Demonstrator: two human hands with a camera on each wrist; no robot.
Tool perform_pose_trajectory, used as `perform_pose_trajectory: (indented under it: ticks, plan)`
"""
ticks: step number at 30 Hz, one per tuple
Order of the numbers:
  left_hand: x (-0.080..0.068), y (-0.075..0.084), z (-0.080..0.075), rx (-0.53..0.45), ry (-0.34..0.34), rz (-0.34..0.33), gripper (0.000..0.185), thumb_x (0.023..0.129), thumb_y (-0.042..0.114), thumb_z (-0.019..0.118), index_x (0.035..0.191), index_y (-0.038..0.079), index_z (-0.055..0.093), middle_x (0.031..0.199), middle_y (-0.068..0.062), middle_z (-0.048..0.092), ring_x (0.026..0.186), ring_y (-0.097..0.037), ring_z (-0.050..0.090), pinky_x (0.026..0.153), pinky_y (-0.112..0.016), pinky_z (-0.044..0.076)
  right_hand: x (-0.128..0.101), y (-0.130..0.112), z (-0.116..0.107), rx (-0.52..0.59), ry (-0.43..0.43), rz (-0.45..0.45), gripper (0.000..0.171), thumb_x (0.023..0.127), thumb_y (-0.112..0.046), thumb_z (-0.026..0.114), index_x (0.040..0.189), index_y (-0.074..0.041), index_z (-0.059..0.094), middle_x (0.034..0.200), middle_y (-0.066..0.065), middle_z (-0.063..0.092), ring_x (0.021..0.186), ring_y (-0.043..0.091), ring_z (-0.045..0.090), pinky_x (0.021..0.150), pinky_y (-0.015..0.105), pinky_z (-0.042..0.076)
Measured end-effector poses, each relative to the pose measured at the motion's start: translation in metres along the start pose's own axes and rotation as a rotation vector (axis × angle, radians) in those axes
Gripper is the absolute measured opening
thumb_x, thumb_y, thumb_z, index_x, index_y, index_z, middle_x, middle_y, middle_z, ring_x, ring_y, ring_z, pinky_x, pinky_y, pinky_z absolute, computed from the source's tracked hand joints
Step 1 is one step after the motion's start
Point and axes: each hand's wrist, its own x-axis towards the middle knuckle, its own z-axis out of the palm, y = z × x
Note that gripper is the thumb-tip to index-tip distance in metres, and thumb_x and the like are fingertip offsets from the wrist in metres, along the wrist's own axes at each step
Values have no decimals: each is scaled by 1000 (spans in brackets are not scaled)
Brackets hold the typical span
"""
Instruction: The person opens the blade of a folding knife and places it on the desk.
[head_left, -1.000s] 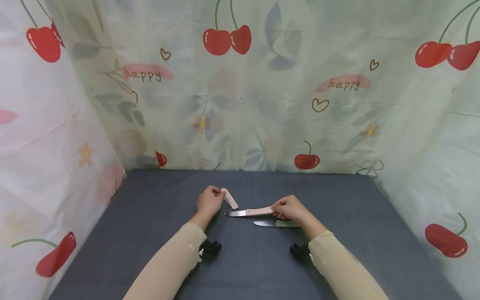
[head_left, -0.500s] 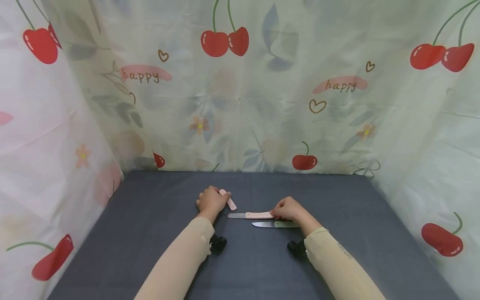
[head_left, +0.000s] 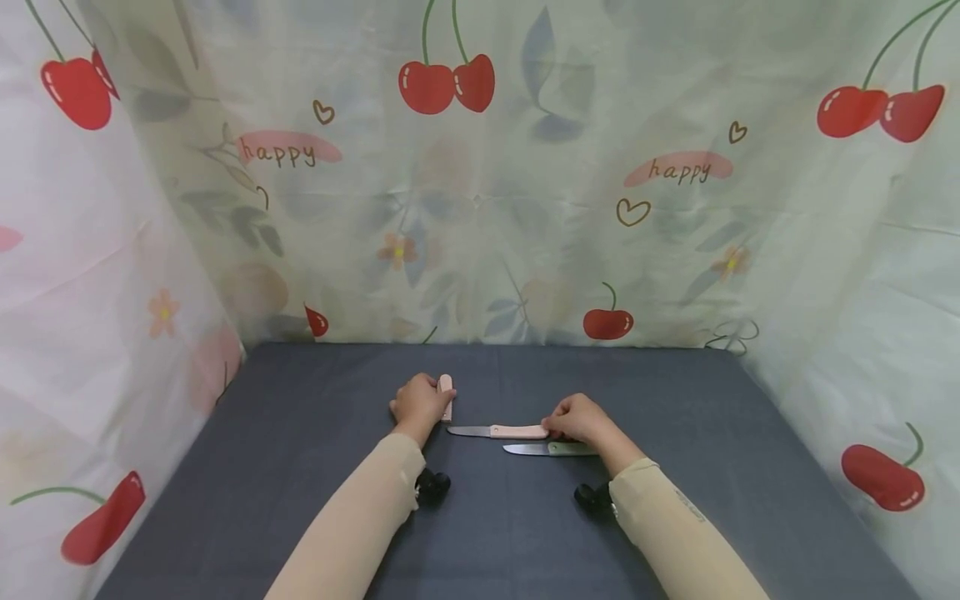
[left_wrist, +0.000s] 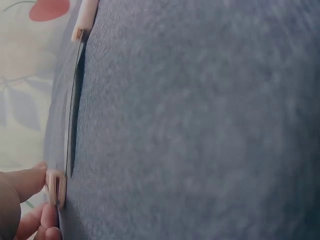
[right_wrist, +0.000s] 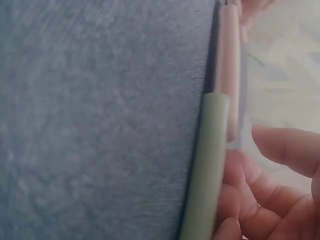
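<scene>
My left hand (head_left: pixel 417 404) pinches a folded pink folding knife (left_wrist: pixel 56 187) between thumb and fingers, low at the cloth; the fingers hide part of it in the head view. An unfolded pink folding knife (head_left: pixel 517 432) lies to its right, blade pointing left. At that knife's handle end is my right hand (head_left: pixel 581 419). In the right wrist view its thumb stands apart from the loosely bent fingers, with nothing between them. A green-handled folding knife (right_wrist: pixel 205 165), also unfolded, lies nearer me, beside the right fingers; the hand hides its handle end in the head view.
A dark grey cloth (head_left: pixel 315 500) covers the table. Printed curtains (head_left: pixel 480 200) with cherries enclose the back and both sides. A black wrist camera (head_left: pixel 433 487) sits under the left sleeve, and another black camera (head_left: pixel 592 497) under the right.
My left hand has turned the folded pink knife from a slant to pointing nearly straight away from me. The unfolded pink knife has straightened, and my right fingers have loosened from its handle.
</scene>
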Motion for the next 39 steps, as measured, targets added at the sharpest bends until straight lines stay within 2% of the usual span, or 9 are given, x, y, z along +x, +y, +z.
perform_pose_trajectory:
  ticks: [4,11,18,22,28,32,36,39]
  plan:
    - [1,-1,-3,4,-21,-4,29,90,36,75,99,9,68,98,-10,69,99,-33,61,95,-52,35,-6,-3,-4,11,21,-1,23,92,-24,72,78,-6,70,75,5,65,66,18,54,60,31,44]
    - [3,-2,-7,18,-55,-6,27,93,37,71,99,10,69,99,-9,69,99,-32,62,97,-54,35,-15,-12,-11,37,37,-51,21,95,-26,70,85,-8,69,80,3,66,70,18,54,63,33,44]
    - [1,-6,-12,-12,-53,0,29,90,38,75,97,10,69,98,-8,70,97,-31,64,95,-54,38,-27,-25,-16,73,40,-116,20,96,-25,69,93,-6,71,87,4,69,82,22,63,69,35,48]
    - [-3,-8,-14,-50,-40,24,31,90,41,74,100,12,73,98,-6,71,95,-29,64,90,-52,41,-33,-34,-16,93,32,-132,21,97,-26,68,98,-5,71,89,4,68,87,25,64,74,38,49]
    - [-19,-8,-17,-170,-13,126,31,90,42,74,98,13,74,89,-2,70,84,-24,64,81,-45,47,-36,-44,-13,135,67,-151,18,97,-26,67,100,-8,71,89,3,68,85,20,60,76,39,48]
    - [-32,-6,-19,-285,-9,193,25,90,33,76,98,10,73,87,-3,68,81,-21,62,76,-41,49,-38,-51,-8,182,106,-174,18,97,-24,68,104,-8,71,94,3,69,88,23,63,77,41,50]
    - [-44,-5,-20,-399,20,233,21,91,26,76,99,7,72,86,-4,67,81,-20,61,75,-37,49,-41,-58,2,227,157,-219,17,97,-23,68,104,-8,72,95,3,69,90,23,64,77,40,50]
    - [-52,-5,-20,-461,42,258,21,90,24,77,98,5,71,86,-5,66,80,-18,60,74,-34,49,-41,-62,12,239,204,-270,15,97,-23,68,103,-10,72,93,1,69,85,19,63,75,38,50]
